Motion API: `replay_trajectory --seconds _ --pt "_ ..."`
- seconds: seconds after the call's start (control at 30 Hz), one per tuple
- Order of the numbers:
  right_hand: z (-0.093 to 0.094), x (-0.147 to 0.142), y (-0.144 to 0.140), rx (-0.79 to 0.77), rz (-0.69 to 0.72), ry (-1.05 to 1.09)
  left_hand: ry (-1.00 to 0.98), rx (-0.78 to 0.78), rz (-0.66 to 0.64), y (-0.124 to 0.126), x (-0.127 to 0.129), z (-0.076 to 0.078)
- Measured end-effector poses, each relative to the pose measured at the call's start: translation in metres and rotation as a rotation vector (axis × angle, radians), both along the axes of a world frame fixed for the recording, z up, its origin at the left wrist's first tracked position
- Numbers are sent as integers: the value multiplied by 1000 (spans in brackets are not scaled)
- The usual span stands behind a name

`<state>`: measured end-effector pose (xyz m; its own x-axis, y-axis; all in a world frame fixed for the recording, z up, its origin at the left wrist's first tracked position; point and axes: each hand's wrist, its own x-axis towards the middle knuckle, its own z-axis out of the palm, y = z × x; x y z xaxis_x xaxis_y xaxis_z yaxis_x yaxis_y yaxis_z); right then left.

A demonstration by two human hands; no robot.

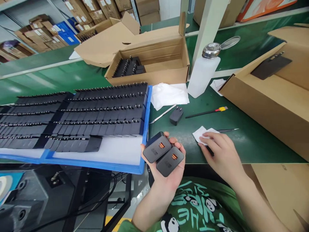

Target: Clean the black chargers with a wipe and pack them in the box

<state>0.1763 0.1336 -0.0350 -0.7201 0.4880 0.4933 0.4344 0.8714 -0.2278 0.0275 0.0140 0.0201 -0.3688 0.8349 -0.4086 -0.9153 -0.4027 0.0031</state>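
Left hand [166,167] was raised palm-up, fingers cupped and curled upward, right hand [223,154] lay palm-down, fingers stretched forward and flattened, both forearms bare, angled inward.

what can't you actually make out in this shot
All in the head view:
- Right hand: it covers whatever lies under the palm beside the white wipe, so a grip cannot be told.
- Two chargers in the left hand: face markings are too small to read.
- Black parts in the open carton: the carton wall hides their lower halves.
- Blue tray: the left frame edge cuts it off.
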Motion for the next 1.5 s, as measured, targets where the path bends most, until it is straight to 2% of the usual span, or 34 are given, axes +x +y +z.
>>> replay_trajectory --seconds 0.07,0.13,0.17,0.23,0.3,0.33,0.37,0.47,0.53,0.63,0.7,0.87,0.97,1.03,1.17,1.23,1.3,1.43,1.5 --pt "6 -3 -4 -9 -69 109 16 1 1 0 0 0" --pt "23 -7 -15 -9 -162 307 31 -13 10 1 1 0" --pt "34 -9 -23 -1 -146 374 38 -31 13 2 2 0" --pt "51 -16 -37 29 44 382 46 -101 13 5 3 0" --pt "58 -23 -44 52 245 275 53 -189 27 9 3 1" --pt "58 -24 -43 58 265 244 51 -223 39 10 3 2" --pt "56 -24 -39 63 229 240 47 -245 56 11 3 2" --pt "50 -17 -27 117 20 265 38 -246 102 13 1 1" --pt "51 -13 -28 148 -32 280 44 -232 115 14 1 0" --pt "55 -16 -42 104 55 258 68 -225 102 17 3 -1" --pt "50 -22 -44 76 95 244 66 -242 107 19 4 -1" --pt "20 -20 -7 115 -22 191 31 -219 148 17 2 0" --pt "20 -12 8 0 6 95 31 -180 134 13 2 -1" --pt "31 -10 8 -171 87 96 48 -154 124 12 5 -1" --pt "58 -17 1 -505 489 38 117 -181 87 9 13 -3" --pt "67 -27 2 -576 646 -24 156 -274 71 7 19 -4" --pt "73 -38 6 -610 738 -23 224 -335 48 4 24 -5" --pt "79 -52 18 -674 925 20 398 -314 -26 -1 30 -6" --pt "81 -53 21 -717 973 27 450 -325 -15 -2 31 -7"
